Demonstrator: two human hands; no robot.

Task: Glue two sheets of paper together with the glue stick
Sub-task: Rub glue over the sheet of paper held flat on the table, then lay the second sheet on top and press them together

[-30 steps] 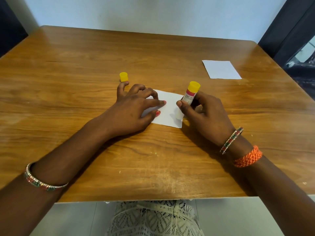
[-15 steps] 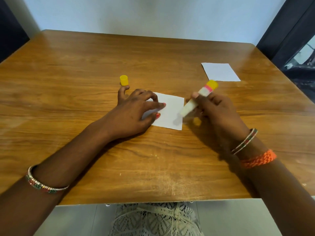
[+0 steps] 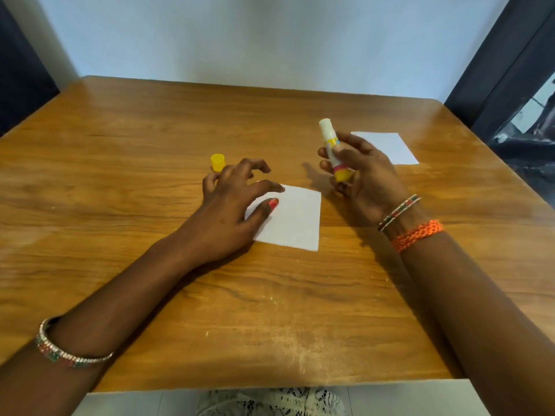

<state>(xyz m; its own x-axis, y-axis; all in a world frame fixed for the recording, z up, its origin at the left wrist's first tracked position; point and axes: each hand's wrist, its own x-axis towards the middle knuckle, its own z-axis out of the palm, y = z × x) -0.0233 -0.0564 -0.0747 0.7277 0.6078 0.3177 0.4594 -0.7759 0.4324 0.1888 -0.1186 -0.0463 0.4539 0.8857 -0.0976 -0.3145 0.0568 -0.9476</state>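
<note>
A white square sheet of paper (image 3: pixel 292 219) lies in the middle of the wooden table (image 3: pixel 126 187). My left hand (image 3: pixel 232 202) hovers over its left part, fingers spread and curled, the thumb near the paper. My right hand (image 3: pixel 360 175) holds the uncapped glue stick (image 3: pixel 333 151) upright above the table, white glue end up and yellow base down, to the right of the sheet. The yellow cap (image 3: pixel 218 162) stands on the table just beyond my left fingers. A second white sheet (image 3: pixel 390 148) lies at the far right, partly hidden behind my right hand.
The table's near edge runs across the bottom of the view, with a white lace garment (image 3: pixel 270 402) below it. A pale wall stands behind the table and a dark curtain (image 3: pixel 504 64) hangs at the right.
My right hand lifted the glue stick off the sheet's right edge and turned it glue end up. My left hand's fingers rose from pressing the sheet and moved slightly toward the cap.
</note>
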